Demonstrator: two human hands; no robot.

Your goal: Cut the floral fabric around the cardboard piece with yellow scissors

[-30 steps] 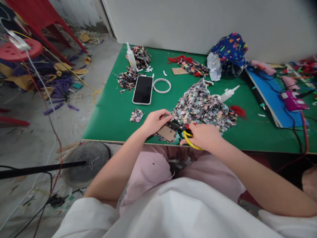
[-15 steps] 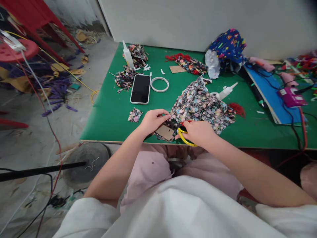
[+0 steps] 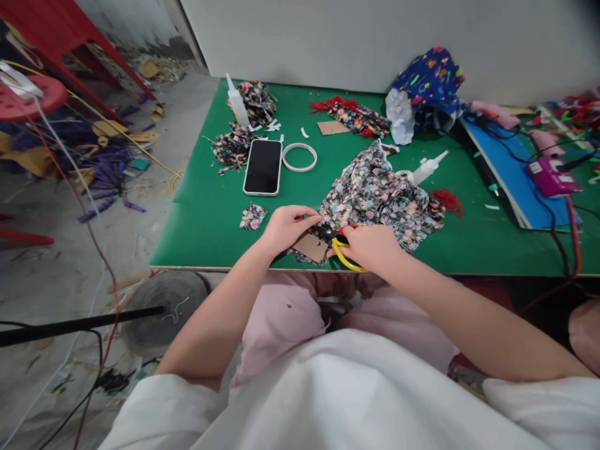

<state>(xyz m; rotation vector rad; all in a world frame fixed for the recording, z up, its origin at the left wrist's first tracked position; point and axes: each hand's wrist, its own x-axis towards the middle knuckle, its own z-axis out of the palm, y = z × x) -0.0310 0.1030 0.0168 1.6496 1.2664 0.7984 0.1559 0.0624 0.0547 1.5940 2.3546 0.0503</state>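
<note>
My right hand [image 3: 372,245] is closed on scissors [image 3: 347,256] with yellow and red handles. Their dark blades point left, into floral fabric [image 3: 363,187] at the table's front edge. With fingertips pinched, my left hand [image 3: 289,228] grips the edge of that fabric just beyond the blades. Below the blades lies a small brown cardboard rectangle [image 3: 310,249], with floral cloth showing around it. The wider part of the fabric spreads, crumpled, beyond my right hand. A small cut floral piece [image 3: 253,216] rests left of my left hand.
On the green table [image 3: 197,234] lie a phone [image 3: 263,167], a white tape roll [image 3: 299,157], glue bottles [image 3: 238,107] and floral scraps. Blue patterned cloth [image 3: 429,84], a blue folder [image 3: 510,175] and cables are at the right. A red stool [image 3: 40,100] stands on the littered floor.
The scissor blades look slightly more open, and the right hand has shifted a little to the left. The left hand keeps its pinch; the whole view has shifted slightly.
</note>
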